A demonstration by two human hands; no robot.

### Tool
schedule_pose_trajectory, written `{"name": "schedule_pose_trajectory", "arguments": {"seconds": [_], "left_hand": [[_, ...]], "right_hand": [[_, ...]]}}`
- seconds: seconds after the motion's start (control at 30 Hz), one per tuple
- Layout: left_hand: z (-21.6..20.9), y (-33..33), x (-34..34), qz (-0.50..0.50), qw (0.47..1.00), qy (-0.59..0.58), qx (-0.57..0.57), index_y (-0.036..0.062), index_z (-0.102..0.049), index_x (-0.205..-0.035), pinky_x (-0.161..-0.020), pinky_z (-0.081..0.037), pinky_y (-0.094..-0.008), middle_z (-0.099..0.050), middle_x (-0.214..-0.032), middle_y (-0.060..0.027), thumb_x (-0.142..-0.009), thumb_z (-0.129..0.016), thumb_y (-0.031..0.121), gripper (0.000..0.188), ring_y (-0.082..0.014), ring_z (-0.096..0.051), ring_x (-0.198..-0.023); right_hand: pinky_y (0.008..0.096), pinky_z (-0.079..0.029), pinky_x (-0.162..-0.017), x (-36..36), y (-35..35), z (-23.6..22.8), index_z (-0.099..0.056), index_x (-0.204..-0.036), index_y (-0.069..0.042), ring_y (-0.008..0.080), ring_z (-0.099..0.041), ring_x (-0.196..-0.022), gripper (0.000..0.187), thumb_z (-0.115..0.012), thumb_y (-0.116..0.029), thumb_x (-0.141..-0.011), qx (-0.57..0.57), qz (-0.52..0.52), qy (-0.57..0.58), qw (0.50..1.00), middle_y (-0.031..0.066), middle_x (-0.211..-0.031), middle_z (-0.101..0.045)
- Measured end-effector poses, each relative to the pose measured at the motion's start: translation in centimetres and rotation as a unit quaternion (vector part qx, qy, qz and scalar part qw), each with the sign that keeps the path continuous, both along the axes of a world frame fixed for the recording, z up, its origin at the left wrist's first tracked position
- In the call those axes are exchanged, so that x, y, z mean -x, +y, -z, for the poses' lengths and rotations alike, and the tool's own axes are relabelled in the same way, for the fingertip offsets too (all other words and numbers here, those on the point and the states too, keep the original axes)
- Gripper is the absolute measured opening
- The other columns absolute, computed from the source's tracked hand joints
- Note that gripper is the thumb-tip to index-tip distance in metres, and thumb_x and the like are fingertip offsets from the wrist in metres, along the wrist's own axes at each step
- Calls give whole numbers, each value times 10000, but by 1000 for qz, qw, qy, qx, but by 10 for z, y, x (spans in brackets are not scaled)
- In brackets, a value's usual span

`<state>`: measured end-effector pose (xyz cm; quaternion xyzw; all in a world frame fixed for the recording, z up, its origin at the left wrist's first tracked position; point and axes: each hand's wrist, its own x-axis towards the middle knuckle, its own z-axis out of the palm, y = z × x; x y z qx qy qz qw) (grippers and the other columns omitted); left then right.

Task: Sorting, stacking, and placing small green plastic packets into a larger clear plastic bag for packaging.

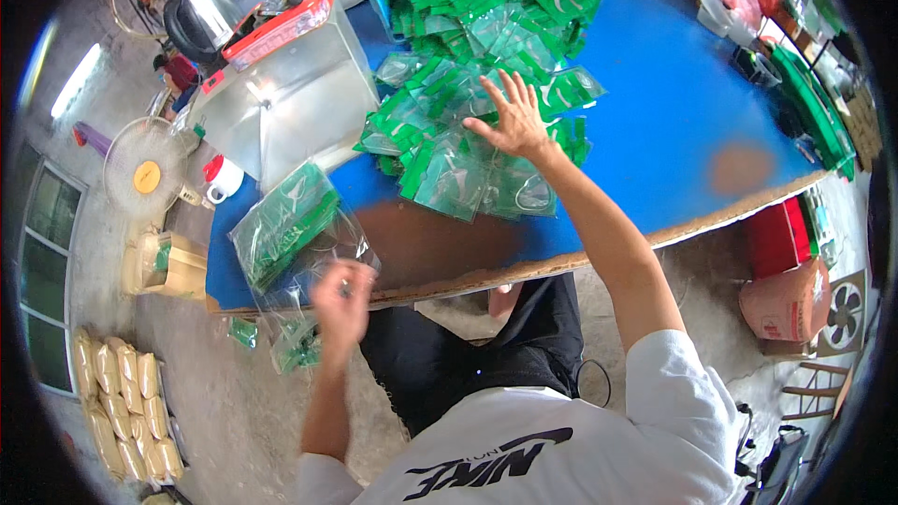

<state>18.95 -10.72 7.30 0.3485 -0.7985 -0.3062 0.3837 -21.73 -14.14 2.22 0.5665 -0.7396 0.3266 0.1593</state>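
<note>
My right hand (513, 122): spread over one heap of flat green plastic packets (454, 173); left hand (341, 304): blurred, can't tell grip, at one clear plastic bag (348, 238).

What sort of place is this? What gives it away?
Probably a small packing workshop, though a home workspace isn't ruled out. Clues: the big heap of green packets on a worn blue table, a larger clear bag with green contents, and tan sacks stacked at left.
</note>
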Motion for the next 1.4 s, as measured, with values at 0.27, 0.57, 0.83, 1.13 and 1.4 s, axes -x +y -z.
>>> {"name": "schedule_pose_trajectory", "arguments": {"seconds": [0.27,0.57,0.83,1.13,1.4], "left_hand": [[113,84,32,32,828,172,-533,52,-601,-730,-652,-504,-285,-641,-718,-63,-1041,-509,384,464,-128,-623,-681],[87,85,38,-18,737,366,-568,33,-579,-1126,-850,-580,-360,-646,-1101,-83,-1029,-527,376,360,-177,-658,-997],[86,83,18,-54,699,406,-586,26,-547,-1264,-904,-577,-351,-633,-1203,-49,-959,-651,169,353,-183,-643,-1077],[86,84,11,-20,690,346,-635,49,-590,-1208,-931,-555,-389,-643,-1204,-55,-934,-680,155,307,-199,-638,-1101],[89,82,35,45,704,288,-648,17,-609,-1205,-892,-563,-404,-667,-1160,-69,-902,-730,143,350,-202,-650,-1050]], "right_hand": [[644,-172,-1138,-45,12,4,-395,-1480,-78,457,-238,-1439,854,-456,-708,-905,-156,23,-100,982,257,-1527,-328],[556,-315,-1105,-176,128,1,-547,-1330,7,400,-440,-1273,555,-608,-357,-916,-158,-295,21,942,216,-1312,-512],[629,-252,-1127,-150,101,-17,-606,-1287,-54,458,-343,-1368,458,-624,-321,-915,-136,-188,93,968,179,-1426,-478],[624,-264,-1109,-172,163,-28,-548,-1334,-22,463,-309,-1387,523,-656,-297,-903,-166,-66,-7,984,237,-1421,-440],[612,-180,-1169,-148,180,-4,-533,-1375,-27,425,-277,-1449,539,-572,-367,-959,-191,-334,-10,923,183,-1492,-435]]}}
